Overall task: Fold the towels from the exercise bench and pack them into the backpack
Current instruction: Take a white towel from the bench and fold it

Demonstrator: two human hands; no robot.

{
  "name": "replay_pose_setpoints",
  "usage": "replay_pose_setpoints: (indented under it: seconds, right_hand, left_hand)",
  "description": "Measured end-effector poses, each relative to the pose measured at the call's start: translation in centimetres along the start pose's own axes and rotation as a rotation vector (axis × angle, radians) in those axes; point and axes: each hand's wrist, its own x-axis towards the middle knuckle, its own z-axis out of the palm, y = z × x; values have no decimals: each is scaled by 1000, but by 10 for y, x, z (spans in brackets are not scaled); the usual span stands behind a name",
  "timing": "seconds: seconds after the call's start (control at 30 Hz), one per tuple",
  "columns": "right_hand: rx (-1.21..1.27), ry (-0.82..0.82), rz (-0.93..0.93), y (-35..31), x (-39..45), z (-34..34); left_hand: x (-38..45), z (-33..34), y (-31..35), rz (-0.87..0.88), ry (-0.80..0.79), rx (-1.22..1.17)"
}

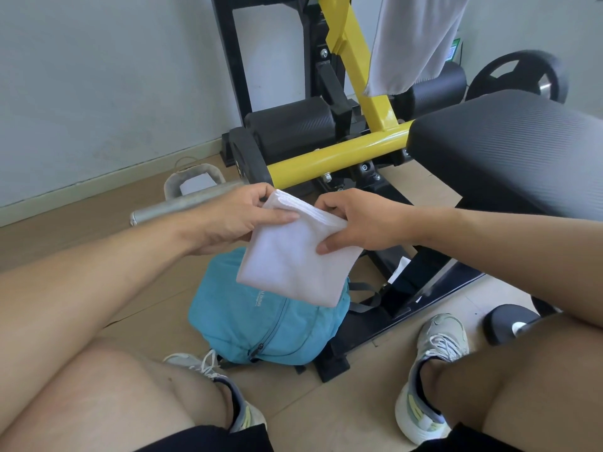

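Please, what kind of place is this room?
Probably a small home gym or workout room. A black and yellow exercise bench stands by the wall, a weight plate sits behind its padded seat, and a metal bar lies on the floor.

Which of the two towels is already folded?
The white towel held in both hands above the backpack; the grey towel hangs unfolded on the bench frame.
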Motion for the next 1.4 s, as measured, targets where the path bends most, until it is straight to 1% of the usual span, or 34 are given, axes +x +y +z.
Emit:
replay_pose_setpoints:
  seconds: [0.03,0.1,0.13,0.2,0.27,0.37,0.5,0.63,0.7,0.73,0.77,0.83,0.87,0.9,0.97,1.03,1.1,1.17,1.4]
  right_hand:
    - [70,3,9,2,-1,-1]
    - [205,-7,38,6,-2,-3]
    - [248,-19,51,8,-3,-5]
    - [277,-51,62,12,-4,-6]
    - [270,-66,59,14,-4,-7]
    - [220,-31,38,13,-2,-7]
    - [82,9,-15,10,1,-4]
    - [-20,21,-63,8,3,-7]
    - [-16,10,-51,10,4,-9]
    - [75,0,-16,13,4,-10]
    - [251,-16,42,15,4,-9]
    - [676,-44,190,22,4,-8]
    - [840,-54,247,24,4,-7]
    - [943,-71,285,26,4,-6]
    - [994,-143,308,27,3,-1]
    - [937,-191,297,26,4,5]
    - [918,-150,298,27,8,6]
    - [963,-88,306,28,13,5]
    - [1026,0,278,25,13,-1]
  left_hand:
    - [-1,0,-1,-19,-22,15]
    - [-5,2,-2,-52,-97,120]
    - [-6,3,-3,-76,-123,159]
    - [-7,4,-6,-119,-121,174]
    - [-5,5,-6,-146,-115,142]
    - [-3,9,-4,-177,-86,58]
    - [1,10,-1,-210,-38,-76]
    - [0,8,3,-220,-75,-126]
    - [-3,7,6,-214,-113,-137]
    - [-4,6,6,-211,-119,-142]
    - [-5,4,7,-206,-117,-152]
    - [-5,2,4,-188,-90,-197]
    - [-4,1,3,-174,-64,-226]
    - [-3,1,1,-161,-25,-256]
    - [-2,1,0,-145,55,-325]
    - [-2,2,1,-142,76,-382]
    - [-3,5,2,-145,65,-386]
    - [-3,9,2,-140,84,-377]
    - [1,10,7,-140,162,-391]
